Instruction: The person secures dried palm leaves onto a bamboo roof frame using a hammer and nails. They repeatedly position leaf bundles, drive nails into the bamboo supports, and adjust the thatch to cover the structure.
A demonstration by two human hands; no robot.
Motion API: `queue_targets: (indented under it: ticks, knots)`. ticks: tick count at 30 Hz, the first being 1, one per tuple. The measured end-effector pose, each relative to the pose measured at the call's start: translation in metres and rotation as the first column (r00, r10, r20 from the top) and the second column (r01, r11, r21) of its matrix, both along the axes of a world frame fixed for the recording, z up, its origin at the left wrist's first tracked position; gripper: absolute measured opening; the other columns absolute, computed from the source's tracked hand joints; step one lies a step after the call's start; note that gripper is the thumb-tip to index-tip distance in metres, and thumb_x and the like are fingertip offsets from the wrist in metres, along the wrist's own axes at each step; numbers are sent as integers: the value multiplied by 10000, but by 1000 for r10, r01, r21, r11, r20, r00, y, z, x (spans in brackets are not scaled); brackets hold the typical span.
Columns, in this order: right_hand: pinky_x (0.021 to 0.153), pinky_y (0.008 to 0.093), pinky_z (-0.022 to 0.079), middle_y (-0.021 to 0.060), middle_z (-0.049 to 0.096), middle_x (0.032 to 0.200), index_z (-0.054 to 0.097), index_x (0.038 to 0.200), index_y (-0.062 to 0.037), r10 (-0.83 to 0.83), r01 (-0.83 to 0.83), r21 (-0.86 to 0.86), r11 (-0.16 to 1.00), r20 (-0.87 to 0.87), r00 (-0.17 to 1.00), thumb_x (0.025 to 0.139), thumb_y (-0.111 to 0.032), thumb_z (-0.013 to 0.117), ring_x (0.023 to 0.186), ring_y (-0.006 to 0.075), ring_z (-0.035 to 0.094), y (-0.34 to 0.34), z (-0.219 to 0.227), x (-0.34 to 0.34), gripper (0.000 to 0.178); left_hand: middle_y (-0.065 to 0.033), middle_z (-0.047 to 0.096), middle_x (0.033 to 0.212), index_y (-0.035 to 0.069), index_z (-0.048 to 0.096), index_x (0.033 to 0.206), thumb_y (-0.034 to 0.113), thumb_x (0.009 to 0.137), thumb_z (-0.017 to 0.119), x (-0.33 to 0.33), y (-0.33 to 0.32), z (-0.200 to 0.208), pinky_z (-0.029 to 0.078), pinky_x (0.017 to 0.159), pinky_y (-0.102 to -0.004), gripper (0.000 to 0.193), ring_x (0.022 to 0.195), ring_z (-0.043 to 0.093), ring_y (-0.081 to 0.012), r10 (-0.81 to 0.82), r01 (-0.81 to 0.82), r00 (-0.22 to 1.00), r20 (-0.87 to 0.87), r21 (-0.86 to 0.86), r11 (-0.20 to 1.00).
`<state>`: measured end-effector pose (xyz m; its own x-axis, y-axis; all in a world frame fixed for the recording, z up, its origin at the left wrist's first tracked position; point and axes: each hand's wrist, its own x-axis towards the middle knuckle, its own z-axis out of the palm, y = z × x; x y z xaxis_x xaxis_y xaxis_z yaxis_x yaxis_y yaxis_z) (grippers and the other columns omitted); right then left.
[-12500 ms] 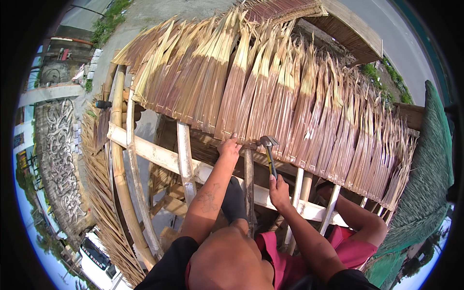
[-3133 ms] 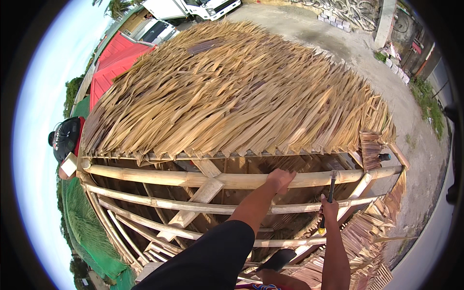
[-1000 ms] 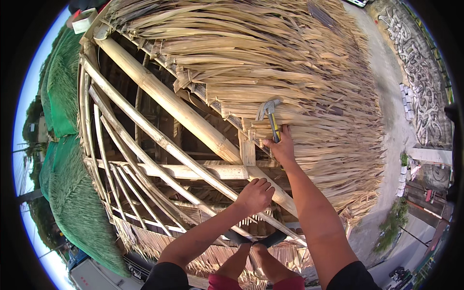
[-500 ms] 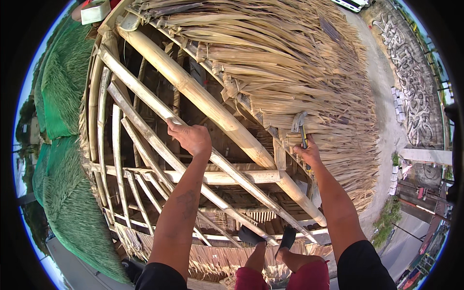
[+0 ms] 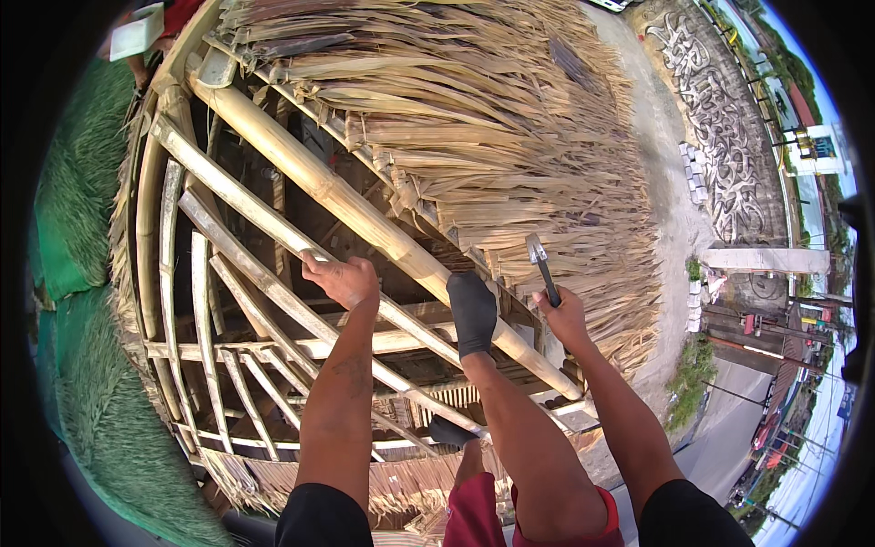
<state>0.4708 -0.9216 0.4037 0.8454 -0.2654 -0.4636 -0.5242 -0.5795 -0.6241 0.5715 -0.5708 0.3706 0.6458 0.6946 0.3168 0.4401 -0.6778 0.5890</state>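
Observation:
My left hand [image 5: 343, 281] is closed round a pale split-bamboo rafter [image 5: 239, 202] of the open roof frame. In my right hand [image 5: 561, 317] is a claw hammer [image 5: 541, 268] with a dark handle, its metal head pointing up above the thatch edge. A thick round bamboo pole [image 5: 346, 202] slants between the two hands. My foot in a dark covering [image 5: 472, 310] is raised over this pole; whether it bears on it I cannot tell. The other foot [image 5: 452, 432] is lower, among the slats near the thatched lower edge.
Layered dry-leaf thatch [image 5: 510, 137] covers the roof on the right. Dark gaps lie between the rafters. Green netting [image 5: 77, 219] covers neighbouring thatch at left. Another person's arm is at the upper left beside a white container [image 5: 137, 35]. Far below at right are a road and a painted wall [image 5: 711, 118].
One foot has lifted from the lower rafters up to the thick pole. The view has shifted right. My left hand still grips the rafter, and the hammer has turned in my right hand.

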Motion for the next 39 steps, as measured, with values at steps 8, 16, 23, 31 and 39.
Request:
queue_targets:
  ticks: [8,16,23,31,39]
  knots:
    - [401,251,328,-44,449,641,546,924,-95,-317,374,433,820,-200,927,925,-214,684,472,58,414,55,6,11,182,-271,344,1293,-1,197,1422,-8,687,558,-1,-4,-15,456,907,-547,818,1161,437,-487,-43,42,999,26,53,998]
    - [411,259,394,-23,445,684,516,961,-67,-415,390,621,679,-113,903,976,-169,564,488,77,436,48,20,-38,114,-239,401,1301,11,403,1352,142,819,657,-38,-70,50,282,1014,-553,605,1199,377,-401,-279,256,956,87,206,944]
    - [500,309,407,22,499,619,531,935,-34,-342,356,447,821,-114,933,991,-260,554,523,115,490,36,48,-78,234,-188,716,854,-4,695,1024,241,872,646,-59,-164,43,543,759,-375,292,829,705,-318,-759,472,566,-323,-628,619]
    - [557,381,397,140,503,620,529,928,26,167,-163,210,964,-4,986,942,-255,604,551,229,437,21,207,-34,290,-184,713,877,-16,686,1032,142,889,630,-108,-9,216,550,727,-366,220,788,702,-289,-669,407,610,-424,-557,724]
    - [562,380,391,136,503,626,546,914,11,716,-667,329,668,-43,697,936,-277,608,567,210,451,61,386,13,296,-111,719,911,-38,679,1052,145,900,634,-296,63,424,520,735,-265,242,798,656,-129,-571,10,731,-374,-830,558]
